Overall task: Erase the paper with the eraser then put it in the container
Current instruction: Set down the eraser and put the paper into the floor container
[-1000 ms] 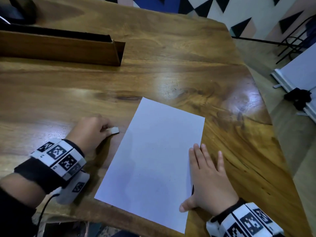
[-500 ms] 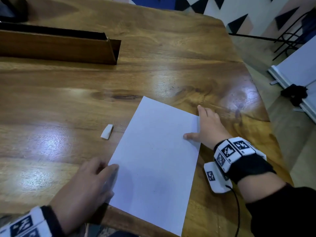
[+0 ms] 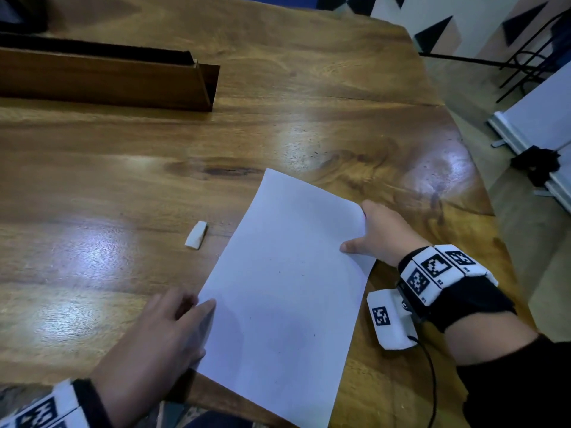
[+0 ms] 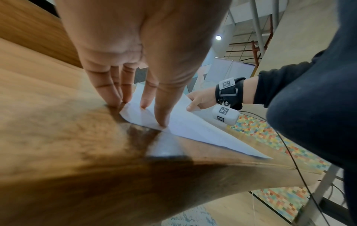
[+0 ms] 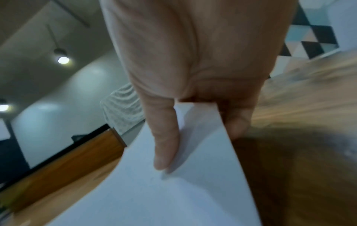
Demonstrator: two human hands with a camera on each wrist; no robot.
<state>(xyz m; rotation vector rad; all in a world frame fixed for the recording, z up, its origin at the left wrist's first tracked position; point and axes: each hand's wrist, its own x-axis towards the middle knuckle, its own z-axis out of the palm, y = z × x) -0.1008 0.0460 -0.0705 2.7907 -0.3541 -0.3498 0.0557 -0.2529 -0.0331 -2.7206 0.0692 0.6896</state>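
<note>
On glossy wooden table (image 3: 92,180), at front edge, I see white paper sheet (image 3: 287,288). Its far right corner is pinched by right hand (image 3: 381,234), thumb on top, fingers below, corner lifted. At near left edge, left hand (image 3: 154,341) keeps fingers straight, tips pressing, not curled. Just left of sheet, small white wedge eraser (image 3: 196,235) lies free. Far left, well apart, long brown wooden container (image 3: 108,78)

A triangle-patterned wall (image 3: 438,26) stands behind the wooden table (image 3: 278,88).
</note>
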